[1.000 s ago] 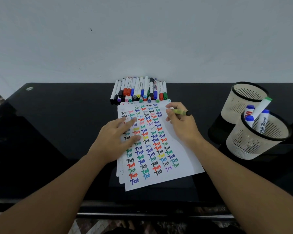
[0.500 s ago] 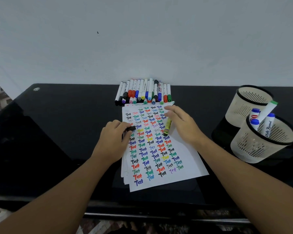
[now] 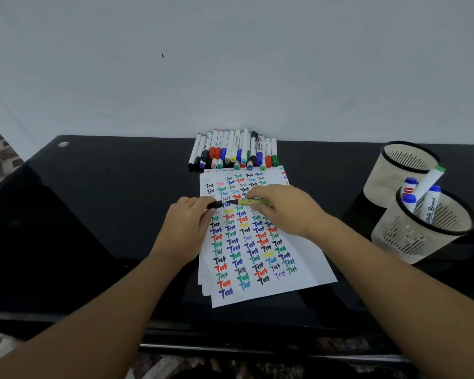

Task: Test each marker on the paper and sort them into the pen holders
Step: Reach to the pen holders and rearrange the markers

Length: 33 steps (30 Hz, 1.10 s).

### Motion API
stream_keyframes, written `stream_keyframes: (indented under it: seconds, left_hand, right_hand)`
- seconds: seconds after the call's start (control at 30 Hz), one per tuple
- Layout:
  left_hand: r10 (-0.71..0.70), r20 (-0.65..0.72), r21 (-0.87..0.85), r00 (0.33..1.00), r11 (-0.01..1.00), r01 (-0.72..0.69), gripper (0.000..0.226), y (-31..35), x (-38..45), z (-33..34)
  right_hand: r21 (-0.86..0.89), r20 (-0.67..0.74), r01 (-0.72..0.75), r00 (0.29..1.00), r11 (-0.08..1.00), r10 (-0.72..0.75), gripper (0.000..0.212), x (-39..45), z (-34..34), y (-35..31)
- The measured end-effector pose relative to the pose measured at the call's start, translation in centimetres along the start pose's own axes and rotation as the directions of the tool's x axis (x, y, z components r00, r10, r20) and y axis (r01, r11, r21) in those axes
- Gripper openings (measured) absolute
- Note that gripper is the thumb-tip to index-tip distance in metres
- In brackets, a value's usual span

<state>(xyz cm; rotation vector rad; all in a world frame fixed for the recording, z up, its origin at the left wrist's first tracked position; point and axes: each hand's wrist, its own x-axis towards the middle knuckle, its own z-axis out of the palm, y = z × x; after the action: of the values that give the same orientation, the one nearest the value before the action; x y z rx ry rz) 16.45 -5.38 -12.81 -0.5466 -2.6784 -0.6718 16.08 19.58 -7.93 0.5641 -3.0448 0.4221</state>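
A stack of white paper (image 3: 307, 266) covered in coloured "Test" words lies on the black table (image 3: 107, 214). Above it, my right hand (image 3: 282, 206) grips a yellow-green permanent marker (image 3: 251, 201) lying level, its black tip pointing left. My left hand (image 3: 188, 222) pinches the marker's black cap (image 3: 215, 205), which is just left of the tip and off it. A row of several markers (image 3: 234, 151) lies against the wall behind the paper. Two beige mesh pen holders stand at right: the far one (image 3: 394, 170) looks empty, the near one (image 3: 422, 236) holds several markers.
A white wall (image 3: 230, 64) rises directly behind the table. The table's front edge (image 3: 230, 343) runs below the paper, with a floor visible beneath. The near holder's markers (image 3: 424, 195) stick up above its rim.
The marker swung from pointing down at the paper to lying level. My left hand brought the black cap right, up to the marker's tip. The camera shifted slightly.
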Motion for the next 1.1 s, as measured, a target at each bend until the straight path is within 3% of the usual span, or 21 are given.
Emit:
stream_keyframes:
  seconds: [0.23,0.63,0.87,1.0,1.1]
  left_hand:
    - [0.012,0.009,-0.021,1.0,1.0,-0.012,0.032,0.3,-0.1,-0.3]
    - [0.118,-0.019,0.002,0.993,0.993,-0.118,0.031,0.3,-0.4,-0.4]
    - [0.114,-0.021,-0.019,0.993,0.993,-0.115,0.032,0.5,-0.6,-0.7]
    - [0.155,-0.019,-0.007,0.988,0.988,-0.155,0.032,0.4,-0.6,-0.6]
    - [0.184,-0.014,0.005,0.983,0.983,-0.184,0.033,0.4,-0.6,-0.5]
  right_hand:
    - [0.032,0.003,0.0,1.0,0.999,0.0,0.035,0.2,0.5,-0.2]
    - [-0.073,-0.055,0.083,0.995,0.994,-0.087,0.026,1.3,1.5,-1.2]
    - [0.087,-0.079,0.118,0.991,0.989,-0.111,0.026,0.3,1.3,-1.3]
    - [0.074,-0.045,0.102,0.994,0.992,-0.099,0.024,0.1,1.4,-1.3]
    - [0.024,-0.017,0.137,0.991,0.99,-0.136,0.035,0.3,1.3,-2.0]
